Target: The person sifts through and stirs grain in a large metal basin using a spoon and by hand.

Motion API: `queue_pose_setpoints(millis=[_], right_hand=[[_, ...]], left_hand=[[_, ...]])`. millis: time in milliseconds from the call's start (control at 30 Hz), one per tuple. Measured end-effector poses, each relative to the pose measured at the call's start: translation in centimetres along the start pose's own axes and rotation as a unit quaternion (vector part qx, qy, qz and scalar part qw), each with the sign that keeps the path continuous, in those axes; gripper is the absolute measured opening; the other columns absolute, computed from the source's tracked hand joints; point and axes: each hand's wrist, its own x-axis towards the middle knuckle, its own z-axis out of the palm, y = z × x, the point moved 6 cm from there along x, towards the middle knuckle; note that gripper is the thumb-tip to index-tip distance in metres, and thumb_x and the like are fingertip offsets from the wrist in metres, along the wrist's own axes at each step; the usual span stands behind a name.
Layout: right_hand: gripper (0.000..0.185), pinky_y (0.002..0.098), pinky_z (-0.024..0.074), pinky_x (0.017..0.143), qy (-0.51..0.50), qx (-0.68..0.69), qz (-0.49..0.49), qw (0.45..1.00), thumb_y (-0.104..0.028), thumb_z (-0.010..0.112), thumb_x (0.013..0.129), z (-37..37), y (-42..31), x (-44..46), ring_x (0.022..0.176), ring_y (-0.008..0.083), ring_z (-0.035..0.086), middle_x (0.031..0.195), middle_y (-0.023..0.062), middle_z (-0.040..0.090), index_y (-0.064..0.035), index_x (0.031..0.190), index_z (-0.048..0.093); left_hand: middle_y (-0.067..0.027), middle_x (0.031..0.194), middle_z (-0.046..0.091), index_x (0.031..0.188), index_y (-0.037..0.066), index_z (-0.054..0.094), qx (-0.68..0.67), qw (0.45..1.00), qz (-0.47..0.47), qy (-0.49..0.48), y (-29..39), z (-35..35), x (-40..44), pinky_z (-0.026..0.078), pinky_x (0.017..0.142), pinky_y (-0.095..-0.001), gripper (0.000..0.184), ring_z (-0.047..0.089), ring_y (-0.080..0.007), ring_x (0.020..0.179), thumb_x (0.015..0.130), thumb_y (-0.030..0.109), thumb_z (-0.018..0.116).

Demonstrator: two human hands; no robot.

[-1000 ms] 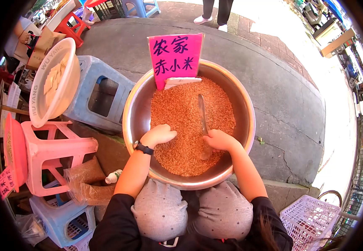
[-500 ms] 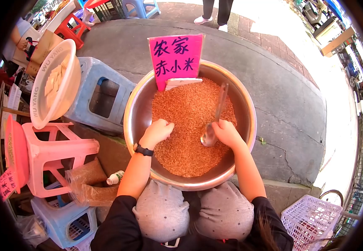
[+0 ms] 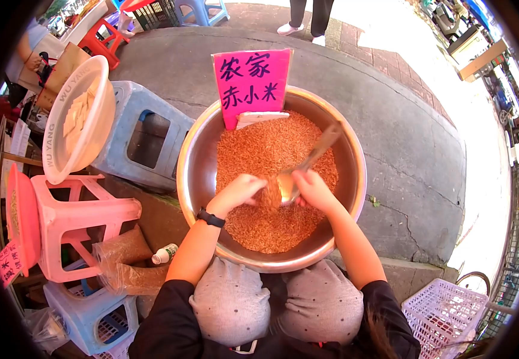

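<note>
A wide steel basin [image 3: 362,173] holds a mound of reddish-brown rice grains [image 3: 259,143] in front of my knees. My right hand [image 3: 313,190] is closed on a metal spoon [image 3: 326,142], near where the handle meets the bowl. The spoon is tilted, its handle pointing up and right, and grains spill from its left side in a blur. Close to that stream, my left hand [image 3: 238,194] is curled over the rice, fingers together; what they hold, if anything, is hidden. A pink handwritten sign [image 3: 252,81] stands at the basin's far side.
On the left, a blue stool [image 3: 173,137] stands beside a tilted tub [image 3: 57,140] of pale blocks. Below are a pink stool [image 3: 86,209], bagged grain [image 3: 137,278] and a small bottle [image 3: 165,254]. A plastic crate [image 3: 445,311] sits at lower right. A person's legs [image 3: 310,15] appear beyond.
The spoon has tipped, its handle swinging right, and grains now fall from it. My right hand has moved slightly left; my left hand has shifted right, close to the falling grains.
</note>
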Motion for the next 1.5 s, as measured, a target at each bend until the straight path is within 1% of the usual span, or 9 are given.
queue_pose_setpoints(millis=[100,300,567,733,967,1100,1267,1400,1500], right_hand=[[0.027,0.0218,0.039,0.036,0.211,0.059,-0.085,0.972,-0.026,0.041,0.09,-3.9,-0.3,0.5,0.041,0.0079,0.049,0.055,0.003,0.052,-0.0006,0.086,0.051],[0.027,0.0393,0.046,0.056,0.306,-0.174,-0.125,0.928,-0.021,0.043,0.089,-5.1,-1.3,-0.7,0.059,0.032,0.058,0.066,0.0201,0.058,0.0021,0.091,0.055],[0.026,0.0486,0.0454,0.063,0.189,-0.355,-0.133,0.906,-0.021,0.045,0.087,-2.5,0.3,0.5,0.068,0.0435,0.056,0.07,0.0281,0.057,0.0035,0.09,0.054],[0.029,0.0274,0.0433,0.041,0.158,0.037,-0.069,0.984,-0.023,0.045,0.089,-1.7,-0.6,0.0,0.044,0.0154,0.054,0.055,0.0103,0.054,0.0052,0.09,0.05],[0.027,0.04,0.0476,0.058,0.35,-0.241,-0.19,0.885,-0.022,0.043,0.089,-5.4,-0.5,-0.4,0.064,0.0356,0.061,0.068,0.0216,0.06,0.0011,0.097,0.054],[0.027,0.046,0.0454,0.068,0.26,-0.282,-0.118,0.916,-0.022,0.044,0.087,-4.0,-0.8,-0.4,0.076,0.0408,0.058,0.075,0.0264,0.058,0.0017,0.095,0.054],[0.024,0.047,0.0441,0.07,0.13,-0.332,-0.111,0.928,-0.019,0.044,0.086,-1.9,-0.1,0.2,0.075,0.0415,0.057,0.074,0.0275,0.057,0.0024,0.093,0.054],[0.027,0.0336,0.0463,0.046,-0.015,-0.152,0.009,0.988,-0.022,0.044,0.089,0.2,-1.5,-1.2,0.047,0.0216,0.057,0.06,0.0153,0.057,0.0032,0.089,0.053],[0.03,0.0258,0.0412,0.037,0.072,0.062,-0.033,0.995,-0.025,0.043,0.09,-1.4,-0.2,0.4,0.041,0.0115,0.051,0.055,0.008,0.055,0.0033,0.089,0.052]], left_hand=[[-0.0113,0.093,0.058,0.105,-0.002,0.055,-0.167,0.969,0.129,0.128,1.4,-2.6,0.3,0.049,0.064,-0.0275,0.033,0.057,-0.015,0.078,0.084,0.022,0.049],[-0.0211,0.081,0.062,0.091,-0.006,0.059,0.21,0.929,0.1,0.288,0.7,-5.5,-0.8,0.046,0.071,-0.0377,0.034,0.06,-0.0313,0.079,0.079,0.024,0.049],[-0.028,0.074,0.058,0.076,-0.013,0.056,0.341,0.938,-0.047,-0.041,-0.1,-1.2,-0.5,0.046,0.07,-0.0393,0.046,0.059,-0.0364,0.073,0.077,0.031,0.045],[-0.0176,0.099,0.053,0.103,-0.005,0.048,-0.313,0.947,0.011,-0.069,0.9,0.1,-0.3,0.052,0.069,-0.037,0.032,0.057,-0.0251,0.087,0.086,0.022,0.049],[-0.0112,0.088,0.061,0.101,-0.003,0.056,-0.022,0.982,0.033,0.183,0.4,-4.7,-0.3,0.049,0.066,-0.0306,0.032,0.06,-0.0185,0.081,0.083,0.022,0.047],[-0.0231,0.084,0.061,0.091,-0.006,0.058,0.22,0.94,0.083,0.247,1.2,-4.5,-0.9,0.045,0.073,-0.0369,0.036,0.06,-0.0312,0.081,0.079,0.026,0.047],[-0.03,0.084,0.057,0.081,-0.013,0.055,0.334,0.941,-0.007,0.048,-0.6,-2.0,0.4,0.043,0.072,-0.0415,0.041,0.057,-0.0396,0.08,0.074,0.027,0.047],[-0.0187,0.074,0.06,0.087,-0.008,0.059,0.218,0.975,0.045,-0.022,1.1,0.0,-0.6,0.045,0.065,-0.0365,0.036,0.059,-0.028,0.068,0.075,0.025,0.052],[-0.0118,0.107,0.055,0.114,-0.001,0.05,-0.244,0.959,0.141,-0.018,1.3,-0.5,0.0,0.039,0.084,-0.0296,0.037,0.051,-0.017,0.097,0.082,0.016,0.05]])
